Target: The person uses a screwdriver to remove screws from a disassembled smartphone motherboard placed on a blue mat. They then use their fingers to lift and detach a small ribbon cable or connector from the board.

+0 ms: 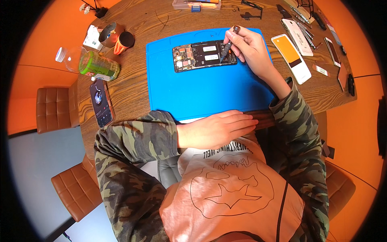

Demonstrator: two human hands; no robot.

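Note:
An opened smartphone (199, 60) lies on a blue work mat (201, 92), its circuit board showing at the left and a black battery with white labels in the middle. My right hand (248, 46) grips a slim dark screwdriver (226, 49) from above. Its tip points down at the phone's right part; whether it touches a screw is too small to tell. My left hand (219, 128) rests flat at the mat's near edge, fingers stretched out to the right and holding nothing.
On the left stand a plastic bottle (98, 66), a metal cup (111, 34) and an orange-black cup (124, 41), with a lit phone (101, 101) nearer me. A white phone with an orange screen (291, 56), another phone (297, 36) and several tools (308, 34) lie right of the mat.

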